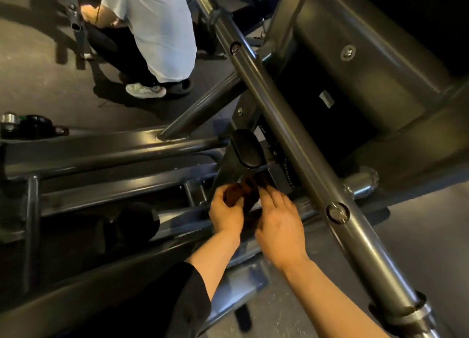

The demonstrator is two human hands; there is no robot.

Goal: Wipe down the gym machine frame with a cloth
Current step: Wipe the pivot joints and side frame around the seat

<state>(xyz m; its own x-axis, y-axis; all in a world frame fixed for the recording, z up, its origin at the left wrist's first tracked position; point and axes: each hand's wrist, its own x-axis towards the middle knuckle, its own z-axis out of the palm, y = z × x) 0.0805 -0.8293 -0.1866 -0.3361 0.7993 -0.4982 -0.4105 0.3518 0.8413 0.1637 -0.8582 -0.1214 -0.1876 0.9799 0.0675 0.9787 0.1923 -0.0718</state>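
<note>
A dark brown cloth (245, 194) is bunched against a lower part of the dark grey gym machine frame (284, 124), just below a black oval end cap (246, 148). My left hand (225, 210) grips the cloth's left end with curled fingers. My right hand (278, 223) holds the cloth's right side, its fingers reaching forward over the fabric. Both hands sit left of the long diagonal tube that runs from the top centre to the bottom right.
Another person in a pale shirt and dark trousers (152, 33) crouches on the floor at the top left. Horizontal frame bars (101, 157) run to the left. Black weight plates (28, 125) lie at the far left. A chrome peg (363, 183) juts out at the right.
</note>
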